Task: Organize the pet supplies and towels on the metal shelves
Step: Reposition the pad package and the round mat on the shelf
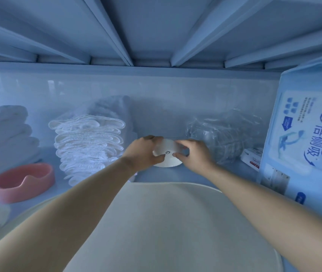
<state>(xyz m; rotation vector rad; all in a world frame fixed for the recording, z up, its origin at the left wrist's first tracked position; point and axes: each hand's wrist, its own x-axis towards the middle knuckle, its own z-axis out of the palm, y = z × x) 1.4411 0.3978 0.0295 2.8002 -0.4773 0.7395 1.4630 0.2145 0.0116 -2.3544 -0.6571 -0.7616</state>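
Note:
A small white round dish or device (167, 158) with a tiny printed mark sits on the metal shelf (191, 173), deep in the middle. My left hand (143, 150) grips its left side, fingers curled over the top and thumb below. From the right, my right hand (192, 152) pinches the other side. To the left of my hands stands a tall stack of white cloths or pads (89, 146), with folded white towels (5, 132) at the far left.
A pink pet bowl (21, 182) sits front left. A crumpled clear plastic bag (225, 134) and a small white box (252, 159) lie right of the hands. A tall blue pad package (305, 138) stands at the right edge. A large cream oval surface (166, 228) fills the foreground.

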